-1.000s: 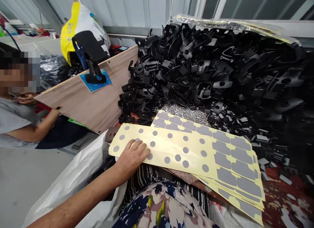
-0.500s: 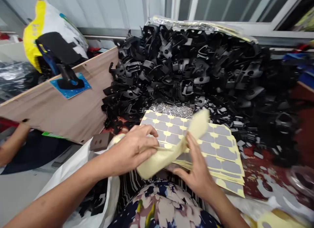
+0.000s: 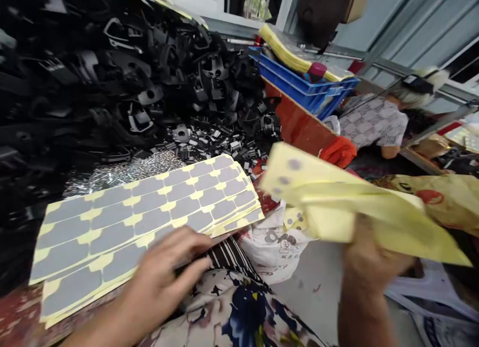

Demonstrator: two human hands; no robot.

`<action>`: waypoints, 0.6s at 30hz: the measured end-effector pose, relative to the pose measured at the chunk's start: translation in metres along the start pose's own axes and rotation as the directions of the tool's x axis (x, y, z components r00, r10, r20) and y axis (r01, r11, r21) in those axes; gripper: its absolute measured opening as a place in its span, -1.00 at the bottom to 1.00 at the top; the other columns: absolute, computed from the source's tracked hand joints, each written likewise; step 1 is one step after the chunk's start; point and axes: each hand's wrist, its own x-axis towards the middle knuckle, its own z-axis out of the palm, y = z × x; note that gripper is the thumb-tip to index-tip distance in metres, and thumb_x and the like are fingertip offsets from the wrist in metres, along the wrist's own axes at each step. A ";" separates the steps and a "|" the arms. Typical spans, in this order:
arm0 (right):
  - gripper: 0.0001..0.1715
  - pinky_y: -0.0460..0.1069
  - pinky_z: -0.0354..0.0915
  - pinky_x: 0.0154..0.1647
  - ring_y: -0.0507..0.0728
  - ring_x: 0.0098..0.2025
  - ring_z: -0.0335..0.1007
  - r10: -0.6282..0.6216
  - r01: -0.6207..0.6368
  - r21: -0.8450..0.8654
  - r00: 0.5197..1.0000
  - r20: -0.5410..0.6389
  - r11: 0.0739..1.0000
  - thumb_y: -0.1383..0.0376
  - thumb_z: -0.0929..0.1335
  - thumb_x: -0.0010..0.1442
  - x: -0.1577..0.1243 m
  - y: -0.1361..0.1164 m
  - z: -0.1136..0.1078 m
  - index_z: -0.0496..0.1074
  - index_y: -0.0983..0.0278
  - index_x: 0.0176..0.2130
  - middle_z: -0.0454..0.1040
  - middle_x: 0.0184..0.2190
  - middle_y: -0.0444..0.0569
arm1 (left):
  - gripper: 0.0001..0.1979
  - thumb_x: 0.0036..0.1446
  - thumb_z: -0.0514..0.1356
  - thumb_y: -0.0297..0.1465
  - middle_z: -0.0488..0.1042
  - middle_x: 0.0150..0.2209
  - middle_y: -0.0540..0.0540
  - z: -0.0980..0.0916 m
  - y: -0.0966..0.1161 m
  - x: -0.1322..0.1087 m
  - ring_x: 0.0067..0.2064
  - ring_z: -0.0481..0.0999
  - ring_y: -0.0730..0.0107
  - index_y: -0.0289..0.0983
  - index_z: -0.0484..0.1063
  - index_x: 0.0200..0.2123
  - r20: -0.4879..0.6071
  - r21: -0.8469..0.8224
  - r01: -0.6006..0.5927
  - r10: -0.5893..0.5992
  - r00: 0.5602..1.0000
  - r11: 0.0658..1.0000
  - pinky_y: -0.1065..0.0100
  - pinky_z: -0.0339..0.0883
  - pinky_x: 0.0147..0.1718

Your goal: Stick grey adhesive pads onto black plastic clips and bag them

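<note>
Right hand point(image 3: 368, 267) is one motion smear, fingers lost behind the folded yellow sheet point(image 3: 355, 202) it holds. Sheet's lower right tip goes blurry nr the frame edge. Left hand point(image 3: 164, 282) soft too, fingertips w/o clear outline, forearm cut by the bottom edge. Stack of grey-pad sheets point(image 3: 142, 212): lower sheets covered, only their edges peek out. Black parts heap point(image 3: 112, 63) chopped off top & left. Small bits point(image 3: 217, 142) beside it, too tiny to ID. Co-worker point(image 3: 374, 122) at right: lower body out of sight, details blurry.
</note>
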 end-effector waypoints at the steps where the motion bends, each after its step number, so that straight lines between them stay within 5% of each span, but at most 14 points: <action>1: -0.36 0.36 0.49 0.13 0.43 0.11 0.55 -0.033 0.016 -0.154 0.994 -0.108 0.988 0.14 0.39 0.35 0.009 0.024 -0.019 0.34 0.12 0.36 0.55 0.13 0.15 | -0.71 0.39 0.16 -0.38 0.58 -0.08 -0.04 0.025 0.009 0.016 -0.10 0.57 0.25 -0.03 0.47 0.13 0.135 -0.127 0.014 0.003 0.991 0.992 0.25 0.51 -0.17; 3: -0.50 0.36 0.50 0.04 0.46 0.05 0.57 -0.108 0.083 -0.387 0.993 -0.044 0.918 0.17 0.37 0.32 0.012 0.066 -0.049 0.47 0.09 0.23 0.61 0.03 0.17 | -0.74 0.36 0.18 -0.41 0.58 -0.03 -0.08 0.080 0.022 0.046 -0.03 0.58 0.25 -0.12 0.52 0.07 0.351 -0.318 0.031 0.087 0.932 0.947 0.25 0.50 -0.06; 5: -0.57 0.34 0.47 0.09 0.44 0.04 0.58 -0.092 0.230 -0.478 0.951 0.294 0.848 0.28 0.32 0.30 -0.004 0.100 -0.059 0.54 0.16 0.12 0.64 -0.02 0.18 | -0.70 0.29 0.21 -0.47 0.55 0.03 -0.15 0.135 0.028 0.075 0.06 0.55 0.21 -0.20 0.53 0.07 0.460 -0.395 -0.017 0.214 0.862 0.918 0.24 0.44 0.07; 7: -0.51 0.29 0.39 0.22 0.38 0.14 0.53 0.040 0.283 -0.479 0.828 0.559 0.831 0.39 0.25 0.29 -0.027 0.126 -0.046 0.53 0.22 0.13 0.61 0.07 0.18 | -0.56 0.23 0.23 -0.51 0.50 0.14 -0.19 0.187 0.031 0.103 0.11 0.53 0.16 -0.20 0.48 0.17 0.551 -0.326 -0.113 0.286 0.784 0.939 0.24 0.40 0.11; 10: -0.42 0.19 0.34 0.29 0.30 0.22 0.45 0.327 0.185 -0.519 0.592 0.737 0.834 0.46 0.16 0.34 -0.057 0.153 0.011 0.40 0.33 0.26 0.50 0.21 0.22 | -0.34 0.17 0.23 -0.54 0.34 0.35 -0.27 0.250 0.029 0.139 0.21 0.47 -0.04 -0.13 0.33 0.34 0.670 -0.049 -0.185 0.169 0.723 0.982 0.12 0.38 0.12; 14: -0.57 0.17 0.40 0.22 0.23 0.18 0.47 0.393 0.182 -0.487 0.385 0.835 0.854 0.39 0.25 0.44 -0.076 0.177 0.094 0.39 0.33 0.24 0.51 0.16 0.16 | -0.44 0.20 0.18 -0.55 0.48 0.18 -0.43 0.291 0.011 0.155 0.13 0.52 -0.13 -0.31 0.39 0.29 0.700 0.155 -0.124 -0.020 0.713 0.980 0.05 0.40 0.04; 18: -0.57 0.21 0.50 0.06 0.23 0.06 0.51 0.395 0.201 -0.418 0.146 0.907 0.886 0.14 0.42 0.39 -0.096 0.176 0.133 0.44 0.28 0.15 0.49 0.12 0.07 | -0.69 0.22 0.17 -0.50 0.63 -0.09 -0.31 0.295 -0.005 0.135 -0.03 0.60 -0.03 -0.31 0.61 -0.02 0.758 0.172 -0.176 -0.016 0.652 0.969 0.14 0.46 -0.08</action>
